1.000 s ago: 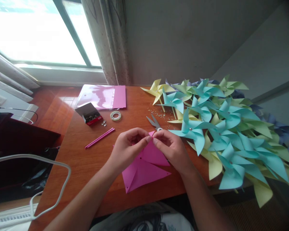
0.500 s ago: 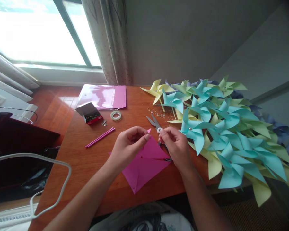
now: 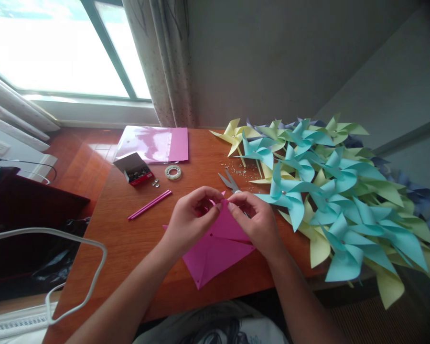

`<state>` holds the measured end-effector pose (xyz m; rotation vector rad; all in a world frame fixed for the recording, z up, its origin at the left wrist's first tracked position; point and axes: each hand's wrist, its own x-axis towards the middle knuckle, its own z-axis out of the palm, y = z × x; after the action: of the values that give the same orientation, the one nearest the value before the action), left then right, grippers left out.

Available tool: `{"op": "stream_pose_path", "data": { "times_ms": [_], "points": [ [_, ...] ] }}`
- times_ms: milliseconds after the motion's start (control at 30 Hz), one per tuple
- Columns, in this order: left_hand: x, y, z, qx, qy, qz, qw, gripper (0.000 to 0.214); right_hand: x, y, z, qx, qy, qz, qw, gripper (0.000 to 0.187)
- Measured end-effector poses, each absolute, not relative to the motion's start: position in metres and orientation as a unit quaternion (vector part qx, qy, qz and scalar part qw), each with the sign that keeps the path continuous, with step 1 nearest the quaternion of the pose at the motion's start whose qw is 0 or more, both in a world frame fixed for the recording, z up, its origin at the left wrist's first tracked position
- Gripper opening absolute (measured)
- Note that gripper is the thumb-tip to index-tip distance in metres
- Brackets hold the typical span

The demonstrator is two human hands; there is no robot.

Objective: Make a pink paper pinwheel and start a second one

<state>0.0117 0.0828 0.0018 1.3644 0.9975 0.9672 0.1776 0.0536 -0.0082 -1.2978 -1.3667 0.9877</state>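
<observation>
Pinching with thumbs against fingers, the bare left hand (image 3: 193, 212) and bare right hand (image 3: 256, 217) are both clamped on the upper part of a slit magenta paper sheet (image 3: 215, 263), which spreads below the grip over the brown wooden table (image 3: 111, 267). Just beyond the right hand lie grey-bladed scissors (image 3: 230, 182), blades apart. Left of the grip are two slim magenta sticks (image 3: 150, 205); farther, an open red cardboard box (image 3: 143, 179) holds small shiny metal pieces (image 3: 140, 171), near a pale tape ring (image 3: 179, 173). Farthest, a clear plastic sleeve (image 3: 143, 143) contains pink sheets (image 3: 179, 143). Right of the grip, turquoise and yellow paper pinwheels (image 3: 290, 196) pile up.
</observation>
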Motion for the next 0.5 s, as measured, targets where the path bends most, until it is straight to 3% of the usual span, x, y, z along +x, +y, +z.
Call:
{"op": "stream_pose_path", "data": {
  "times_ms": [167,500],
  "points": [
    [0.0102,0.0827,-0.0017,0.621,0.427,0.410,0.514,0.003,0.1768,0.0505,-0.0053,-0.529,-0.557,0.419,0.484,0.004],
    [0.0104,0.0820,0.0022,0.597,0.428,0.400,0.548,0.012,0.1770,0.0491,-0.0052,-0.528,-0.543,0.438,0.485,0.004]
  ]
}}
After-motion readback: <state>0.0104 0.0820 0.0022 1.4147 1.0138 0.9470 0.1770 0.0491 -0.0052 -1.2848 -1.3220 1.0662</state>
